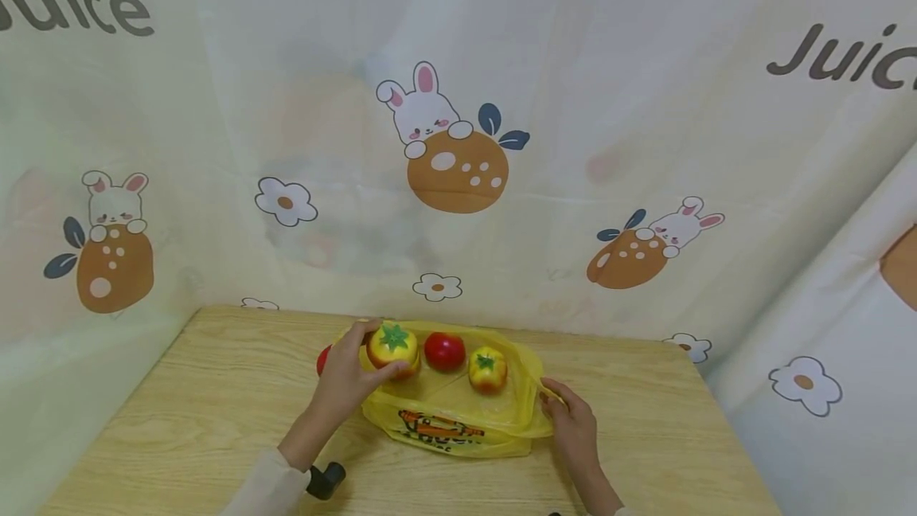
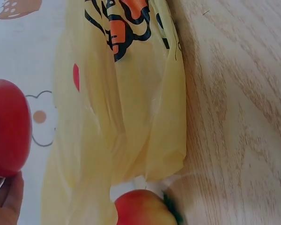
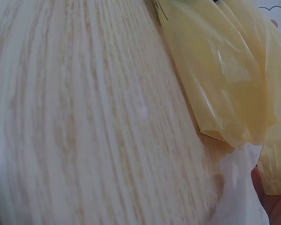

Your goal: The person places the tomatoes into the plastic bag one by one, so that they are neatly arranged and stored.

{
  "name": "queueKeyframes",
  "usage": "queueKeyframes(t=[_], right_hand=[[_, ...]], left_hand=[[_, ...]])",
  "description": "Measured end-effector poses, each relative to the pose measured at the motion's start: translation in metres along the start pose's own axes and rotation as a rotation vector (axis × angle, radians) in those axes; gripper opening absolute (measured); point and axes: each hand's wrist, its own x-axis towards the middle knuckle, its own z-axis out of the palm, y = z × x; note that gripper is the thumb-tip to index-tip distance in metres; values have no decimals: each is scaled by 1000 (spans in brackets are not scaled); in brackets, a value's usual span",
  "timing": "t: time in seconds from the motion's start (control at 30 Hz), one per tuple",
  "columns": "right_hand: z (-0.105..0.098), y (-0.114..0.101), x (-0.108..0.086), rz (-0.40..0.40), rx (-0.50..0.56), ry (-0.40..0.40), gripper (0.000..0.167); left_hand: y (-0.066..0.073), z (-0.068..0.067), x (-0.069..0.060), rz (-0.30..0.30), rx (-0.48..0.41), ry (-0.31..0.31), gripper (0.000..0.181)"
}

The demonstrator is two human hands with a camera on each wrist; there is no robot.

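Note:
A yellow plastic bag with an orange and black print lies with its mouth spread upward. Over its left end my left hand grips a yellow-and-red fruit with a green leafy top; its red underside shows in the left wrist view. Inside the bag are a red fruit and another yellow-and-red fruit. My right hand pinches the bag's right end by its handle part. Left of the bag a red fruit is mostly hidden behind my left hand.
The bag is on a wooden table. Near the front, beside my left sleeve, is a small black object. A printed curtain hangs along the table's back and sides.

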Motion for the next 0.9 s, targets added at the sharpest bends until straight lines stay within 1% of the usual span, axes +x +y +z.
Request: queueKeyframes(t=[0.13, 0.33, 0.5, 0.6, 0.67, 0.77, 0.9], right_hand=[[0, -1, -2, -15, -16, 5, 36], [0, -2, -4, -8, 6, 3, 36], [-2, -2, -5, -7, 0, 2, 36], [-1, -1, -6, -5, 3, 6, 35], [-1, -1, -6, -5, 3, 8, 35], [0, 0, -6, -6, -7, 17, 34], [0, 1, -7, -6, -19, 17, 34]], left_hand=[[0, 1, -1, 2, 2, -13, 70], [0, 3, -3, 66, 33, -18, 67], [0, 6, -4, 88, 46, -17, 70], [-1, 8, -5, 105, 55, -32, 64], [-2, 11, -7, 107, 70, -48, 58], [-4, 13, -10, 87, 69, -70, 50], [-6, 18, -12, 62, 54, -90, 49]])
